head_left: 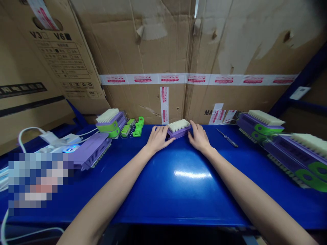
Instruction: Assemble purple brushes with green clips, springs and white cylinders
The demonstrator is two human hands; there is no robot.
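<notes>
A purple brush with a cream bristle pad on top stands at the back middle of the blue table, near the cardboard wall. My left hand is closed on its left end, thumb along the near side. At the opposite end my right hand presses against the brush, with its fingers at the far corner and its thumb at the near one. The underside of the brush is hidden. Left of my left hand lie bright green plastic pieces. To the right of my right hand rests a slim screwdriver-like tool.
Similar purple and green brush units stand stacked at left and right. A flat purple piece lies near white plugs and cables at left. Cardboard walls the back. The table's front edge is close.
</notes>
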